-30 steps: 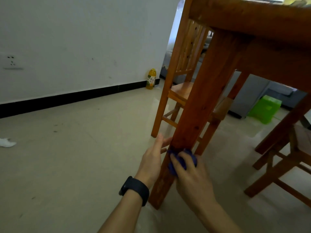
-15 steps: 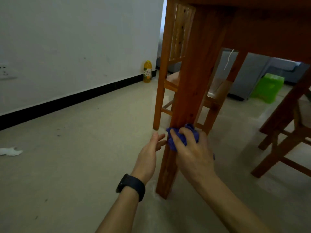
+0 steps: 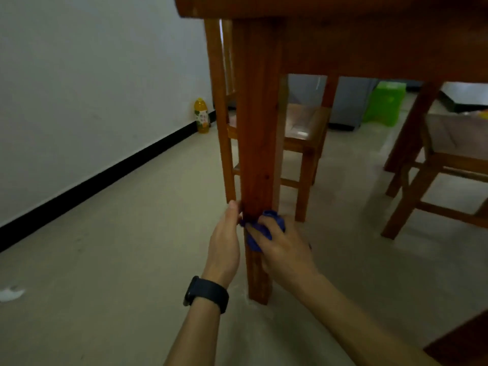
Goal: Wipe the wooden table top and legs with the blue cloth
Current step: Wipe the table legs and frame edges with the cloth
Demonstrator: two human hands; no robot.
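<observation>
A thick wooden table leg [image 3: 257,143] runs down from the table's apron [image 3: 369,43] to the floor in the middle of the view. My right hand [image 3: 284,249] presses a bunched blue cloth [image 3: 260,229] against the leg's lower part, fingers curled over it. My left hand [image 3: 224,241], with a black watch on the wrist, lies flat against the left side of the same leg, fingertips touching the wood. The table top itself is out of sight above.
A wooden chair [image 3: 303,133] stands right behind the leg, another chair [image 3: 443,165] at the right. A yellow bottle [image 3: 202,116] sits by the white wall's black skirting. A green stool [image 3: 384,103] is farther back. A white scrap [image 3: 10,294] lies on the tiled floor at left.
My view has dropped lower and swung so the leg now looks upright. Both hands stay low on the leg; the left hand has closed in until it touches the wood.
</observation>
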